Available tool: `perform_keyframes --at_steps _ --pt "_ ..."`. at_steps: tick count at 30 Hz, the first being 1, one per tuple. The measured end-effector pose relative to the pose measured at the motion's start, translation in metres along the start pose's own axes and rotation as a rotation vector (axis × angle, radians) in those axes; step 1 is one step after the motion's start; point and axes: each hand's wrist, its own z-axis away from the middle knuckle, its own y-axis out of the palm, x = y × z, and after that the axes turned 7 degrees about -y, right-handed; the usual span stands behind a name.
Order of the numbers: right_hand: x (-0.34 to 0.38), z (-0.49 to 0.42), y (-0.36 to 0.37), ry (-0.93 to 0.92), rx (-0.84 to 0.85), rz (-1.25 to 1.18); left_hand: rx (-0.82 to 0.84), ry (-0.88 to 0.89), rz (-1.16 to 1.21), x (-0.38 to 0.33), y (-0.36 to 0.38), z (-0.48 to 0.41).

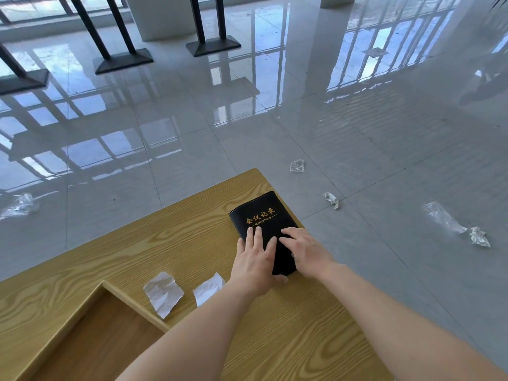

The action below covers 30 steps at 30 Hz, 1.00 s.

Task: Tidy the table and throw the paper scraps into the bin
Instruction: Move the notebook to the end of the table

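We've got left hand (pixel 254 259) and right hand (pixel 303 250) spread flat on the black notebook (pixel 264 215) | paper scraps (pixel 163 294) lie leftward, nearer our left hand | bin nowhere visible, maybe off-camera | table (pixel 137 237) corner

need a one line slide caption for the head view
Both hands, left and right, flat on a black notebook at the wooden table corner, two paper scraps beside them.
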Motion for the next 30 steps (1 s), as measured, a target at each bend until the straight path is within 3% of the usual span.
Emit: perform_keyframes --at_steps 11,30 --pt "0.061 0.008 -0.018 -0.033 -0.079 -0.043 -0.137 -0.126 -0.015 0.051 -0.028 0.067" --pt "0.291 0.006 0.007 -0.422 -0.022 -0.17 -0.358 -0.577 0.0 0.19 -0.042 0.296"
